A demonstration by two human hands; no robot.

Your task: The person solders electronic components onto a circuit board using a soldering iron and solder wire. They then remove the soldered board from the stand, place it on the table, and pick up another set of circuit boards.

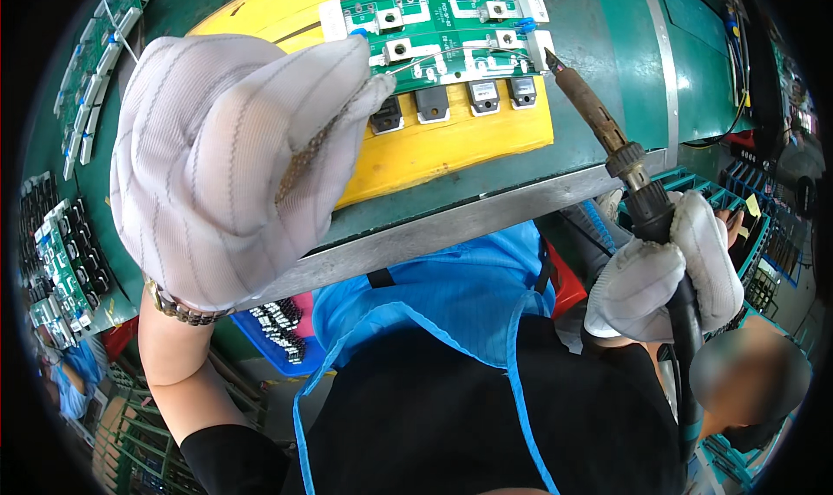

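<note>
My left hand (234, 157), in a white striped glove, pinches a thin solder wire (431, 56) that curves out over a green circuit board (447, 39). My gloved right hand (646, 282) grips a soldering iron (626, 158) by its dark handle. The iron's tip touches or nearly touches the white end block of the board, close to the wire's far end. Black square components (432, 104) with metal tabs line the board's near edge. Beneath them lies a yellow block (460, 144). My left hand covers the block's left part.
Stacked green boards (100, 70) lie at the far left, with more boards and dark components (69, 261) nearer. The bench's metal front edge (451, 222) runs before me. A blue bin (278, 343) of small parts is below it. Another person (746, 382) is at the right.
</note>
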